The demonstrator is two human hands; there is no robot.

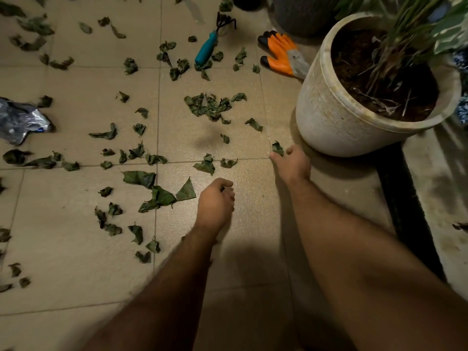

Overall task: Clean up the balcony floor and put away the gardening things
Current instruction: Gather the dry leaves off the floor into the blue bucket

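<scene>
Dry green leaves (208,106) lie scattered over the beige tiled floor (76,249), with a denser heap in the middle. My left hand (215,203) hovers low over the floor with its fingers curled; a dark bit shows between them, so it seems to hold leaf scraps. My right hand (291,164) reaches to the floor beside the white pot and pinches a single leaf (277,148) between thumb and fingers. A small hand rake (210,44) with a teal handle lies further back. Orange and black gardening gloves (281,54) lie next to the pot.
A large white pot (329,115) with a plant stands at the right, a dark pot (301,13) behind it. A crumpled silver bag (20,120) lies at the left edge. A dark drain channel (405,211) runs along the right.
</scene>
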